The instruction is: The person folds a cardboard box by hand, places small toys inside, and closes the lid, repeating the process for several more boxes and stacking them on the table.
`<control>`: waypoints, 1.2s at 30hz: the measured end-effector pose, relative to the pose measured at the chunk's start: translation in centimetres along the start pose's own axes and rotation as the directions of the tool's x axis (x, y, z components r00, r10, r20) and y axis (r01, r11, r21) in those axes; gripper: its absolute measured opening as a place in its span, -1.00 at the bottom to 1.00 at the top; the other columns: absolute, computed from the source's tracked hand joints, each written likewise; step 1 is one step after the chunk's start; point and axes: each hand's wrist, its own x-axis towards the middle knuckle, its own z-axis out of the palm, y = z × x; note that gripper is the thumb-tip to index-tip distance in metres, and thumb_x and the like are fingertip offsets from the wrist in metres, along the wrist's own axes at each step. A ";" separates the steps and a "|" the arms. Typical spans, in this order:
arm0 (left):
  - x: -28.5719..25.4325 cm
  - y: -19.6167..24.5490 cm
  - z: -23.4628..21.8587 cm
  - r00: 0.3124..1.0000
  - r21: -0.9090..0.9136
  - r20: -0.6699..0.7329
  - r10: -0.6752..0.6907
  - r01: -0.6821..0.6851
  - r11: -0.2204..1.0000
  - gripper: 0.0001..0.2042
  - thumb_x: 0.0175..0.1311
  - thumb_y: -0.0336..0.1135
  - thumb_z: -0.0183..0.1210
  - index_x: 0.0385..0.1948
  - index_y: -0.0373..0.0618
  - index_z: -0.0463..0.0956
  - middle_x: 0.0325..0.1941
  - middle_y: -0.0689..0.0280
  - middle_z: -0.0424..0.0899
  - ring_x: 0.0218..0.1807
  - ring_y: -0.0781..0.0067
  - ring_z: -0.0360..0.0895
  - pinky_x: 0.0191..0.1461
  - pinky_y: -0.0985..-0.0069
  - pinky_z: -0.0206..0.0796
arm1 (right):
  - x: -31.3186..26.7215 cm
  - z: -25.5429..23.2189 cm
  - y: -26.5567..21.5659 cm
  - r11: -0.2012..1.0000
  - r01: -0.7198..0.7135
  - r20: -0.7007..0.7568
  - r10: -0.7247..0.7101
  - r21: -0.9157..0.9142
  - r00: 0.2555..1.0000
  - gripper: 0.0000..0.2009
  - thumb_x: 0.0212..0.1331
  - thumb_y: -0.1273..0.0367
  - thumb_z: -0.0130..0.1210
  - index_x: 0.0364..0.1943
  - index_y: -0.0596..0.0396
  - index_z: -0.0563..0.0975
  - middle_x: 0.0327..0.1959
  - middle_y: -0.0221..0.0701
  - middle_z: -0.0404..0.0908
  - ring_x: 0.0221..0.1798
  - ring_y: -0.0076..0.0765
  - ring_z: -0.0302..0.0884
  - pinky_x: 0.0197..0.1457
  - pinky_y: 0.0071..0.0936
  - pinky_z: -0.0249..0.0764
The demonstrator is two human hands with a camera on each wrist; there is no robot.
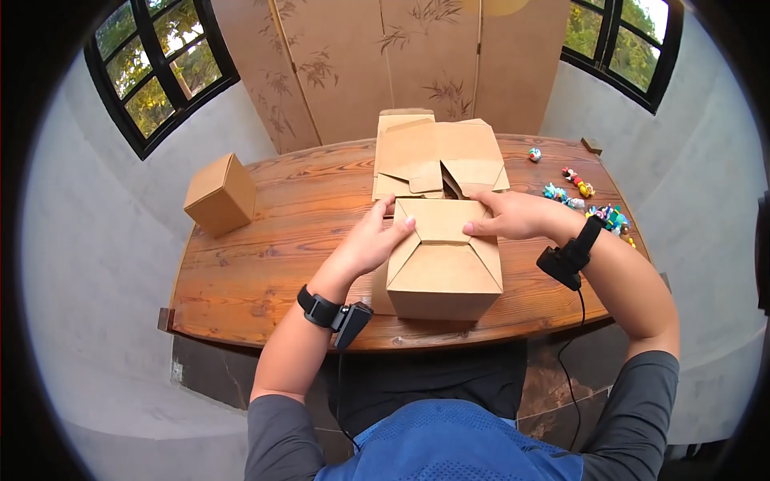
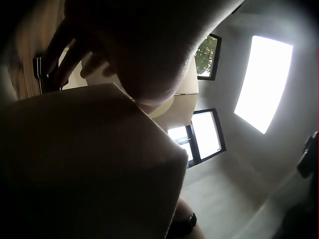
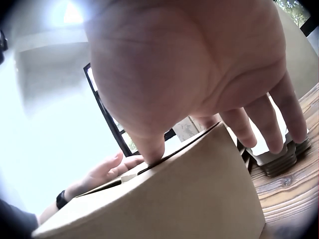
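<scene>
A closed cardboard box [image 1: 445,268] with folded top flaps stands near the table's front edge. My left hand [image 1: 375,240] is at its far left corner, the thumb on the top. From the right, my right hand [image 1: 517,216] presses its thumb on the top flaps, its index finger by the far edge. In the right wrist view that thumb touches the seam of the box [image 3: 199,184], and the other fingers of the hand [image 3: 189,64] extend loosely beyond it. The left wrist view is dark: the hand [image 2: 144,55] is above the box [image 2: 94,154], its fingers spread.
Flattened cardboard pieces [image 1: 473,148] lie just behind the box. Another closed box [image 1: 220,196] stands at the table's left. Several small colourful toys [image 1: 609,218] and a small ball-shaped one [image 1: 535,154] are on the right. A folding screen [image 1: 425,72] stands behind the wooden table [image 1: 297,240].
</scene>
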 end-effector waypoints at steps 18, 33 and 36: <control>-5.2 4.5 -1.6 0.964 -0.204 0.224 -0.141 0.188 0.961 -0.31 0.47 0.30 -0.18 0.15 -0.24 0.47 -0.03 0.16 0.69 -0.35 0.44 0.62 -0.25 0.53 0.46 | -3.0 0.6 1.1 0.725 -0.149 0.048 0.158 0.673 0.986 -0.28 0.35 -0.19 -0.06 0.29 0.16 0.39 0.01 -0.21 0.56 -0.20 -0.27 0.59 -0.21 -0.28 0.65; -9.4 9.6 -3.3 0.928 -0.250 0.369 -0.051 0.152 0.956 -0.19 0.45 0.35 -0.20 0.40 -0.28 0.21 0.25 0.04 0.56 0.15 0.25 0.60 0.16 0.43 0.37 | -6.4 1.5 1.9 0.283 -0.098 0.099 0.010 0.954 0.995 -0.12 0.28 -0.42 -0.48 0.27 0.01 0.42 -0.05 -0.33 0.69 -0.15 -0.38 0.73 -0.19 -0.33 0.68; -10.5 12.2 -4.0 0.945 -0.224 0.327 -0.011 0.089 0.970 -0.04 0.34 0.47 -0.16 0.48 -0.27 0.00 0.43 -0.06 0.34 0.39 0.13 0.38 0.30 0.37 0.24 | -7.5 0.6 0.4 0.305 0.029 -0.095 0.204 0.952 0.974 -0.21 0.32 -0.37 -0.35 0.27 -0.04 0.43 -0.01 -0.36 0.64 0.02 -0.44 0.64 0.00 -0.35 0.61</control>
